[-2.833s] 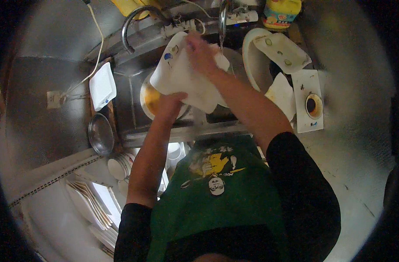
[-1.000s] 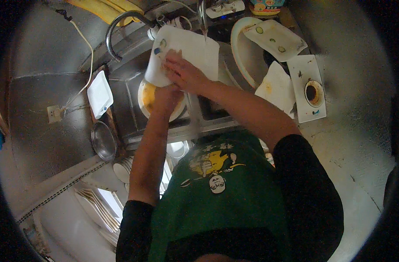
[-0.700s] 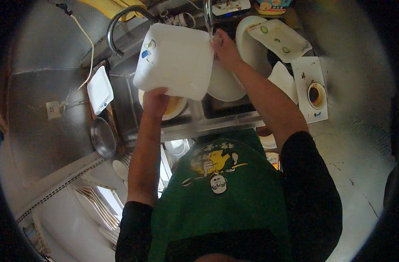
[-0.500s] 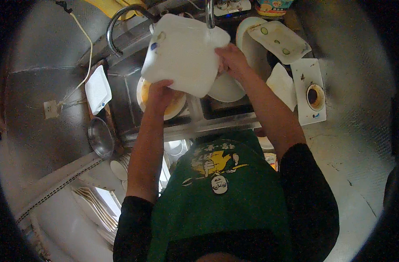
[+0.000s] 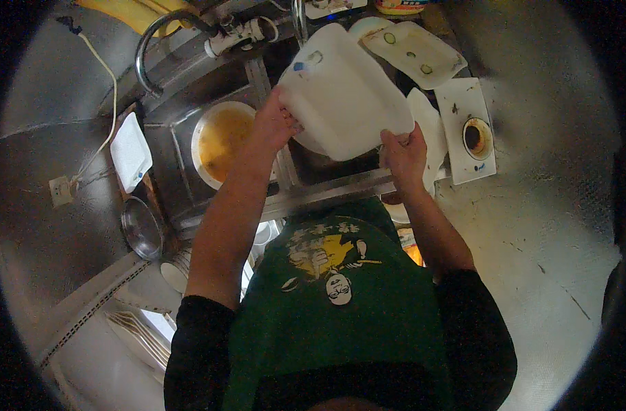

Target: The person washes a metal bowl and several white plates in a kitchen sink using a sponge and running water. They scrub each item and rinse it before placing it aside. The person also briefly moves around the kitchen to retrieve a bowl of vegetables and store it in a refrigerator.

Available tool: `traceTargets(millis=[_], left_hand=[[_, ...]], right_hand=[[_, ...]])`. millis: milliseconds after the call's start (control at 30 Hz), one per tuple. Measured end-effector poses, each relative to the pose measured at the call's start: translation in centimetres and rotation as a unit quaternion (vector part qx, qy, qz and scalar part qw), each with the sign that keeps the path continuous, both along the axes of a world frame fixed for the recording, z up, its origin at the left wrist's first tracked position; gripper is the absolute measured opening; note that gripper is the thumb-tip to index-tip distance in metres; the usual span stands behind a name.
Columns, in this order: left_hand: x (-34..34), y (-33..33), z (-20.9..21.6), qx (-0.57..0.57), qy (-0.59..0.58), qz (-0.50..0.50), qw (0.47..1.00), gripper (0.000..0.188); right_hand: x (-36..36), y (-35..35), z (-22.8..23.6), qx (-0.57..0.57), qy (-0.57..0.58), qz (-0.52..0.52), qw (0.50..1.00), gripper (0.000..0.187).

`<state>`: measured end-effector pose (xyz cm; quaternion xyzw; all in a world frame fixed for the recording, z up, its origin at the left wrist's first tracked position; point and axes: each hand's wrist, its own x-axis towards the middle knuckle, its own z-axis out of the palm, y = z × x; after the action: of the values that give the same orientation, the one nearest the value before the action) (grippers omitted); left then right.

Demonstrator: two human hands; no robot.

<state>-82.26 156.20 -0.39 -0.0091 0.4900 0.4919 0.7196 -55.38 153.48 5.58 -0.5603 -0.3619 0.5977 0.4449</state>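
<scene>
Between my hands is a white squarish plate with a small blue mark near its far left corner, tilted above the right sink basin. My left hand is closed on its left edge, fingers partly hidden underneath. At the near right corner, my right hand pinches the rim. To the left of my left hand, a round white bowl with orange-yellow liquid sits in the left basin. Just right of the held plate lies a white plate, partly covered by it.
A curved faucet rises at the far left of the sink. White plates with green slices and a square plate bearing a stained cup stand at right. At left are another white plate, a metal bowl and stacked dishes.
Both hands have carried the plate rightward, uncovering the bowl of orange-yellow liquid. My right hand has shifted from the plate's right side to its near right corner; my left has moved up its left edge.
</scene>
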Motion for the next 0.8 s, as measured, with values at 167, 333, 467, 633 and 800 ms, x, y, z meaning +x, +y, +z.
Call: traceTargets(millis=[167, 333, 467, 633, 800], left_hand=[[1.8, -2.8, 7.3, 0.038, 0.118, -0.009, 0.992, 0.058], [-3.2, -5.4, 7.6, 0.070, 0.067, 0.061, 0.993, 0.054], [-6.5, -7.0, 7.2, 0.074, -0.004, 0.150, 0.986, 0.060], [-5.6, -8.0, 7.6, 0.140, -0.006, 0.170, 0.975, 0.051], [-3.3, -8.8, 4.8, 0.145, 0.520, -0.021, 0.842, 0.042]], right_hand=[[1.5, -1.5, -1.7, 0.141, -0.137, 0.101, 0.975, 0.021], [0.0, 1.2, -1.7, 0.330, -0.244, 0.220, 0.885, 0.027], [-1.2, 4.5, -2.2, 0.206, -0.278, 0.234, 0.909, 0.027], [-7.1, 5.4, 1.0, 0.219, -0.159, 0.316, 0.909, 0.032], [-17.7, 2.4, 2.2, 0.478, -0.223, 0.328, 0.784, 0.041]])
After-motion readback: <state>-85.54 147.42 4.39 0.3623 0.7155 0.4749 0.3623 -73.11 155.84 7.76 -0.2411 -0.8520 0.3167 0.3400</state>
